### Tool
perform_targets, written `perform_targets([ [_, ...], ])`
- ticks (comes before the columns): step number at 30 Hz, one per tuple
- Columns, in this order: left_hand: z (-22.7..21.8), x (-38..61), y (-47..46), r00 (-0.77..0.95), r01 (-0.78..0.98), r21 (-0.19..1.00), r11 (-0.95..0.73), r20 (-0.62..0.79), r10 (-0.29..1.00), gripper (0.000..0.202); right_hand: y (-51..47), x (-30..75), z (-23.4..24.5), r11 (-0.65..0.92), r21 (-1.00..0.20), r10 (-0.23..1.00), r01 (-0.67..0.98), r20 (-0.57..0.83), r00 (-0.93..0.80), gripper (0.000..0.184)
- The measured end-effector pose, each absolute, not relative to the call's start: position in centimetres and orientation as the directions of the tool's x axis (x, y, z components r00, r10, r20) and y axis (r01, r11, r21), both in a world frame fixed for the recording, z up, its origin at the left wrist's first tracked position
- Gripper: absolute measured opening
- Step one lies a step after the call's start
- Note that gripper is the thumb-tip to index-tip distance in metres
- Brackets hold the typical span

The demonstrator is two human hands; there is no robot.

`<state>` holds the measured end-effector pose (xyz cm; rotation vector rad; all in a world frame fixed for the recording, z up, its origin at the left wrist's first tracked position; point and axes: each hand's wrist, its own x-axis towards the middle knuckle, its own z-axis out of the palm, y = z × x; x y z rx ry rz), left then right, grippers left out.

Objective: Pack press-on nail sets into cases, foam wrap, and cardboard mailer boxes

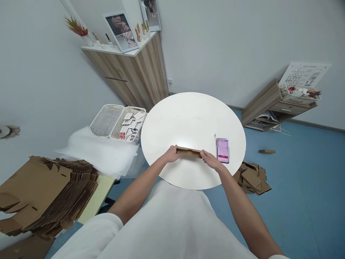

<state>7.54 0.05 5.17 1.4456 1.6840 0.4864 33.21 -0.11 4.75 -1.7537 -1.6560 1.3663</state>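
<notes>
A small flat brown cardboard box [188, 151] lies on the round white table [188, 118] near its front edge. My left hand [171, 154] grips the box's left end with curled fingers. Around the right end my right hand [210, 159] is closed the same way. Just right of my right hand a phone [222, 150] with a pink screen lies flat on the table.
A tall stack of flat cardboard blanks [45, 194] sits at the left beside white foam sheets [102, 151]. Two white baskets [118, 122] stand behind, one with small cards. Folded cardboard boxes [252, 176] lie on the blue floor at the right. Wooden cabinets stand along the walls.
</notes>
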Motion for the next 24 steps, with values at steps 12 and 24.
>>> perform_targets([
  [12, 5.5, 8.1, 1.5, 0.137, 0.831, 0.547, 0.104, -0.381, 0.914, 0.018, 2.2, 32.2, 6.7, -0.572, -0.719, 0.753, 0.394, -0.651, -0.094, 0.052],
  [24, 4.7, 7.7, 1.7, 0.147, 0.734, 0.670, 0.108, -0.313, 0.938, 0.036, 2.7, 32.1, 7.0, -0.562, -0.741, 0.764, 0.368, -0.635, -0.111, 0.045],
])
